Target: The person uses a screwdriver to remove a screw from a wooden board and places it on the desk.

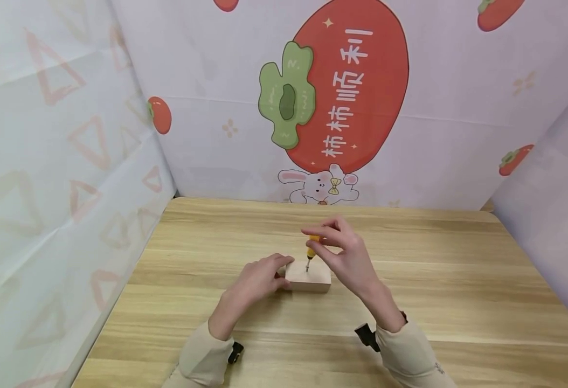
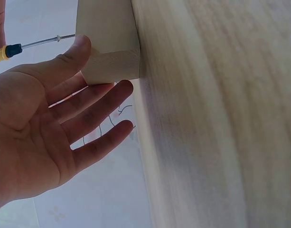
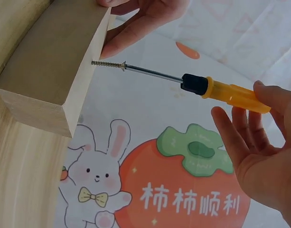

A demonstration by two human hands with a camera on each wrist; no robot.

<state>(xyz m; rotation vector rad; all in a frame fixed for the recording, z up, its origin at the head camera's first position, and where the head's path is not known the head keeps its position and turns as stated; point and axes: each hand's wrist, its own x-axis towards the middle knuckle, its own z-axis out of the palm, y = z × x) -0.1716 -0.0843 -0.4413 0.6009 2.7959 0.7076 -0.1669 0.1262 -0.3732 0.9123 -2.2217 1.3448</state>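
A pale wooden block (image 1: 308,287) lies on the table in the head view. My left hand (image 1: 260,277) holds its left end, thumb on the near side in that view and fingers on the far side. A threaded screw (image 3: 108,64) stands out of the block's upper face, most of its shank showing in the right wrist view. The tip of a screwdriver (image 3: 233,96) with a yellow handle and black collar meets the screw's head. High on that handle, my right hand (image 1: 349,258) pinches it between thumb and fingertips.
The wood-grain table (image 1: 192,307) spreads around both hands. Behind it rises a printed backdrop (image 1: 206,151) with a large persimmon and a rabbit, and a patterned sheet (image 1: 46,188) hangs along the left side. Black wrist cameras sit at both sleeves.
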